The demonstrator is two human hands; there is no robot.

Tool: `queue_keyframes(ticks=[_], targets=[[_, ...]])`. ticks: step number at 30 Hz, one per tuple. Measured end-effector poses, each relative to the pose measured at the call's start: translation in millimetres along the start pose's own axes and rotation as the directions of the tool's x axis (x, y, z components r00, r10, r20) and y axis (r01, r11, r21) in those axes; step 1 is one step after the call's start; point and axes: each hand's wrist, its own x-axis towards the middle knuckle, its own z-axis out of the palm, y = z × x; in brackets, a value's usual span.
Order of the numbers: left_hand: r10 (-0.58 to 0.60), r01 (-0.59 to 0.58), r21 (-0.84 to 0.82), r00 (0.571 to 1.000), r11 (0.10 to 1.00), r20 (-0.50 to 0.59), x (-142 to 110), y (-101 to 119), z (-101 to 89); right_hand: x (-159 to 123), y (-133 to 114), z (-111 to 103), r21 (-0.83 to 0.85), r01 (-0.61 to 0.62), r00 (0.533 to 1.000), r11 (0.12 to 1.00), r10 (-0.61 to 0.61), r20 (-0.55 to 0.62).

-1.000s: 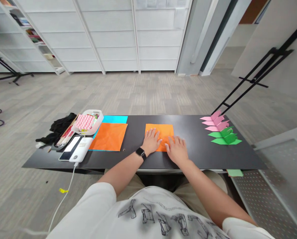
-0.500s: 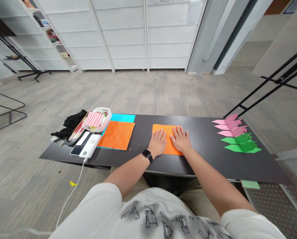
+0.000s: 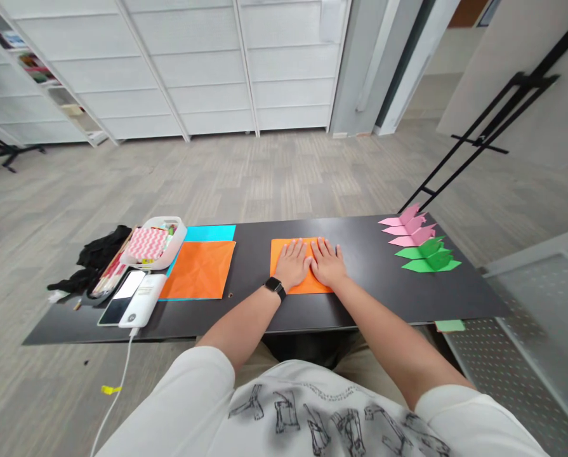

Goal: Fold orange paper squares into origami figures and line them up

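An orange sheet of paper point(image 3: 301, 287) lies flat on the dark table in front of me. My left hand point(image 3: 293, 263), with a black watch point(image 3: 275, 287) on the wrist, rests palm down on its left half, fingers stretched out. Pressed flat on the right half is my right hand point(image 3: 329, 263), fingers also extended. The two thumbs touch or nearly touch near the sheet's middle. Both hands cover much of the paper. To the left lies another orange sheet point(image 3: 200, 273), on top of blue paper point(image 3: 212, 233).
Folded pink paper birds point(image 3: 407, 227) and green ones point(image 3: 429, 256) stand at the table's right. Over on the left are a white basket point(image 3: 174, 244), a white power bank point(image 3: 142, 301) with a cable, a phone point(image 3: 120, 298) and black cloth point(image 3: 103, 251). A black stand point(image 3: 478, 139) rises behind.
My hands have drawn closer together on the orange sheet, the thumbs now meeting. The camera view has turned to the right, so the whole table appears shifted left.
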Motion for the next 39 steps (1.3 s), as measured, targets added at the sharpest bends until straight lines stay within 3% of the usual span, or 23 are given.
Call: queue_keyframes(ticks=[5,9,11,13,14,16,18,19,22,27,32,35,37,39], targets=[[-0.134,0.134,0.019,0.990,0.991,-0.042,-10,-39,-6.3,1,-1,-1,0.019,-0.011,1.000,1.000,0.010,0.006],[-0.214,0.213,0.075,0.977,0.974,0.008,-8,-77,-24.8,3,0,2,0.019,-0.018,1.000,1.000,0.017,0.026],[-0.297,0.294,0.105,0.955,0.950,0.017,-4,-85,-35.2,4,1,4,0.018,-0.014,1.000,1.000,0.013,0.023],[-0.345,0.346,0.112,0.938,0.932,-0.022,-1,-81,-41.8,5,2,6,0.018,-0.010,1.000,1.000,0.010,0.016],[-0.299,0.302,0.096,0.953,0.948,-0.043,-1,-74,-42.5,5,2,6,0.016,-0.010,1.000,1.000,0.009,0.011],[-0.127,0.129,0.050,0.991,0.990,-0.043,-4,-52,-37.8,5,3,7,0.012,-0.009,1.000,1.000,0.009,0.002],[0.056,-0.056,0.015,0.998,0.998,-0.008,-10,-25,-26.6,5,4,7,0.004,-0.003,1.000,1.000,0.003,-0.003],[0.093,-0.093,0.008,0.996,0.996,0.007,-14,-14,-20.1,4,4,7,0.000,-0.001,1.000,1.000,0.001,-0.005],[0.072,-0.072,0.007,0.997,0.997,0.015,-24,6,-4.3,3,2,4,-0.010,-0.002,1.000,1.000,0.002,-0.006],[-0.003,0.003,0.012,1.000,1.000,-0.011,-33,-1,-1.8,4,5,5,0.011,-0.024,1.000,1.000,0.024,0.010],[-0.026,0.026,0.020,1.000,0.999,-0.006,-43,-10,-6.8,10,27,3,0.106,-0.311,0.946,0.945,0.318,-0.063],[-0.029,0.029,0.012,0.999,1.000,-0.014,-46,-10,-7.7,12,26,-4,0.173,-0.367,0.912,0.914,0.390,-0.125],[-0.029,0.029,0.001,0.999,1.000,-0.023,-47,-9,-8.2,11,12,-7,0.173,-0.254,0.940,0.952,0.285,-0.188],[-0.032,0.031,-0.012,0.999,0.999,-0.026,-46,-8,-8.6,7,-8,-6,0.128,0.010,0.992,0.992,0.006,-0.129]])
